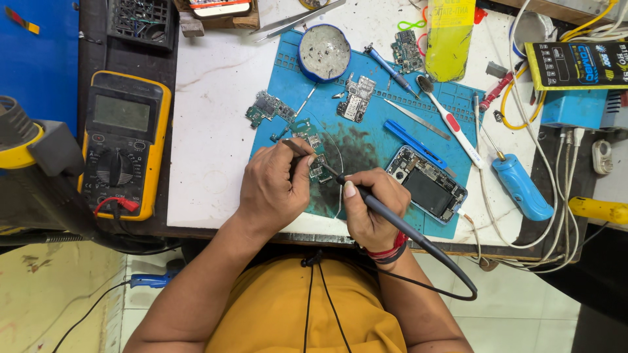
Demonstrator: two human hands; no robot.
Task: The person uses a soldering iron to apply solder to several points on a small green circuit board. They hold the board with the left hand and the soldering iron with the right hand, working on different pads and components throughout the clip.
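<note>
My right hand [371,208] grips a black soldering iron [386,217] like a pen, its tip pointing up-left at a small green circuit board [313,145] on the blue work mat [366,140]. My left hand [273,189] pinches thin tweezers [297,149] whose tips rest at the same board. The iron's black cable loops back off the table's front edge. An opened phone [426,184] lies on the mat just right of my right hand.
More circuit boards [356,98] lie on the mat, with a round blue tin [324,52], a toothbrush [450,121] and a blue-handled tool [521,186]. A yellow multimeter [124,153] sits at left. A yellow bottle [449,39] and several cables crowd the right.
</note>
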